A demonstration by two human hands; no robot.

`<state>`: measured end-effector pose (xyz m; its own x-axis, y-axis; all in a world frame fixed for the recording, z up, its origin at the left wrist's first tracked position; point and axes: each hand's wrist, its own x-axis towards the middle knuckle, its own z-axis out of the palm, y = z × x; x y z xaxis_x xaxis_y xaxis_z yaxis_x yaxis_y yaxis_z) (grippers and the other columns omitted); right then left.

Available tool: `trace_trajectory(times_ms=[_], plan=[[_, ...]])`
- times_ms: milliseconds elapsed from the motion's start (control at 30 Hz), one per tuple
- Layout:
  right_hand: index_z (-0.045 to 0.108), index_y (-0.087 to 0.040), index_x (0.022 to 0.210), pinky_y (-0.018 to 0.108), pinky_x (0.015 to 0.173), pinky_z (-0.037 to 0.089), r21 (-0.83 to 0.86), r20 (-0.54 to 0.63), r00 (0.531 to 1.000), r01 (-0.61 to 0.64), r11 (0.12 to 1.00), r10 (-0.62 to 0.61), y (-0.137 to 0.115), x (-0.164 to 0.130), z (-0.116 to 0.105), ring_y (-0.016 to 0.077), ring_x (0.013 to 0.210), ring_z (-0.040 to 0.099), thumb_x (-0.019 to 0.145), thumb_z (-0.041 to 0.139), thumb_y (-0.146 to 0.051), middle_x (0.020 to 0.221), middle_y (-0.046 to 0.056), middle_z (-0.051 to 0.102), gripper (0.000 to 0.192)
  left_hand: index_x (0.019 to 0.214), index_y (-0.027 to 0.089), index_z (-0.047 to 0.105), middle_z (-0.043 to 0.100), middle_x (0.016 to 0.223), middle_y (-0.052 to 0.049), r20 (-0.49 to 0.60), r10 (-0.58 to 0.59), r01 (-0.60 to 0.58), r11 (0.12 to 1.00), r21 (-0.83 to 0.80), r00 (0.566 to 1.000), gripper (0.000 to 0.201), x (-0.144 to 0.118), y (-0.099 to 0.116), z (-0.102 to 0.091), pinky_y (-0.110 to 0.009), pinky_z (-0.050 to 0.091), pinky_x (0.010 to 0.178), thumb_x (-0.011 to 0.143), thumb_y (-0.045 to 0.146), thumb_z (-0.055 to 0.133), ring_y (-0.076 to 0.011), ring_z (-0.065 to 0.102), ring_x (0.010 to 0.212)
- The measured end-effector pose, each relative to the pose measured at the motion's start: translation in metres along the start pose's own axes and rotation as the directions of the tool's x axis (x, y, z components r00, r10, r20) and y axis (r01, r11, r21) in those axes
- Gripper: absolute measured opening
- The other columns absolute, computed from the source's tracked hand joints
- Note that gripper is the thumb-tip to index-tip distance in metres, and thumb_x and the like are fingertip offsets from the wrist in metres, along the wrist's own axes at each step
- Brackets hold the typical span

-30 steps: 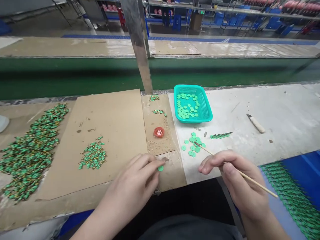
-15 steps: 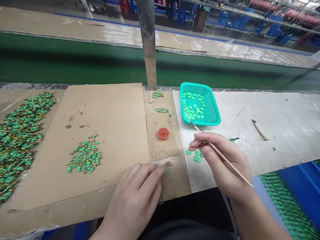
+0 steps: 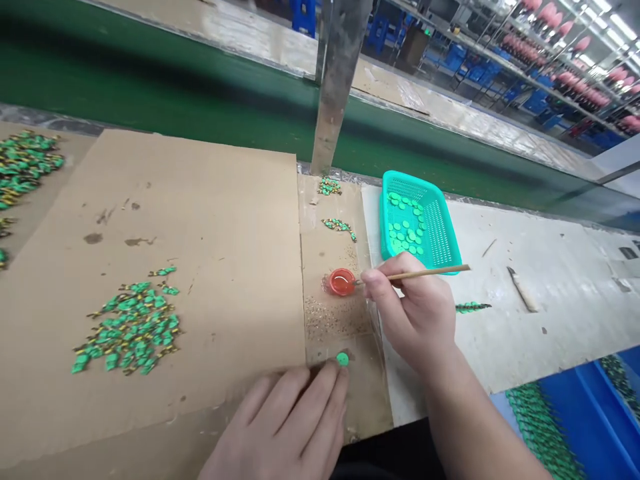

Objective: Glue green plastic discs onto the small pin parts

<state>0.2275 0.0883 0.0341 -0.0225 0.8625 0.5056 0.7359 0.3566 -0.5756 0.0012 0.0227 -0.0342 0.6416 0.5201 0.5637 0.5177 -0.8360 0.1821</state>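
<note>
My right hand [image 3: 413, 310] grips a thin wooden paintbrush [image 3: 430, 272], whose tip meets the right rim of a small red cup [image 3: 342, 283] with liquid in it. My left hand [image 3: 300, 413] rests low on the cardboard, fingers close together and curled, with the fingertips against the lower edge of a small round green button-like disc [image 3: 343, 359]. The undersides of those fingers are hidden. Beyond my right hand stands a turquoise plastic basket [image 3: 447, 230] with several similar green discs inside.
Left lies a large cardboard sheet [image 3: 240, 233] with a pile of small green-and-gold pieces [image 3: 135, 327]; another heap [image 3: 25, 167] is farther left. Two small clusters sit behind the cup. A metal post [image 3: 333, 100] rises at the back. A knife-like tool [image 3: 523, 290] lies right, above blue bins [image 3: 575, 413].
My right hand has moved left from near the basket, bringing the brush tip to the red cup. The green disc at my left fingertips now shows more fully. The view has shifted and tilted.
</note>
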Motion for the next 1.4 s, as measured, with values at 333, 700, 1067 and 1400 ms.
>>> trace_trajectory(times_ms=[333, 700, 1067, 1400], plan=[[0.064, -0.024, 0.084, 0.028, 0.06, 0.046, -0.076, 0.046, 0.998, -0.032, 0.997, 0.035, 0.003, -0.003, 0.006, 0.0134, 0.065, 0.067, 0.117, 0.062, -0.033, 0.075, -0.002, 0.071, 0.034, 0.121, 0.015, 0.081, 0.079, 0.13, -0.006, -0.068, -0.054, 0.052, 0.998, -0.019, 0.996, 0.026, -0.004, 0.003, 0.011, -0.047, 0.045, 0.087, 0.103, 0.017, 0.062, -0.0264, 0.064, 0.1], [0.064, -0.025, 0.083, 0.029, 0.06, 0.048, -0.076, 0.047, 0.998, -0.044, 0.996, 0.048, 0.006, -0.003, 0.006, 0.0142, 0.066, 0.067, 0.117, 0.063, -0.035, 0.075, -0.001, 0.071, 0.035, 0.122, 0.014, 0.081, 0.079, 0.131, -0.007, -0.051, -0.042, 0.041, 0.999, -0.018, 0.998, 0.025, -0.006, 0.002, 0.011, -0.048, 0.044, 0.087, 0.105, 0.017, 0.063, -0.0276, 0.064, 0.1], [0.064, -0.026, 0.092, 0.031, 0.063, 0.052, 0.118, 0.127, 0.992, 0.015, 0.993, -0.03, -0.008, -0.015, 0.002, 0.0157, 0.065, 0.068, 0.115, 0.064, -0.025, 0.075, -0.001, 0.071, 0.023, 0.116, 0.015, 0.081, 0.078, 0.129, -0.009, -0.038, -0.031, 0.03, 0.999, -0.033, 0.999, 0.022, -0.006, 0.003, 0.01, -0.047, 0.046, 0.091, 0.105, 0.016, 0.062, -0.0287, 0.064, 0.103], [0.068, -0.024, 0.096, 0.028, 0.065, 0.053, 0.079, 0.108, 0.994, 0.009, 0.997, -0.018, -0.007, -0.018, -0.001, 0.0138, 0.068, 0.07, 0.112, 0.067, -0.021, 0.078, -0.002, 0.073, 0.016, 0.118, 0.012, 0.08, 0.078, 0.13, -0.01, -0.032, -0.042, 0.041, 0.999, -0.033, 0.999, 0.02, -0.001, 0.003, 0.007, -0.047, 0.046, 0.092, 0.105, 0.017, 0.065, -0.0282, 0.065, 0.105]])
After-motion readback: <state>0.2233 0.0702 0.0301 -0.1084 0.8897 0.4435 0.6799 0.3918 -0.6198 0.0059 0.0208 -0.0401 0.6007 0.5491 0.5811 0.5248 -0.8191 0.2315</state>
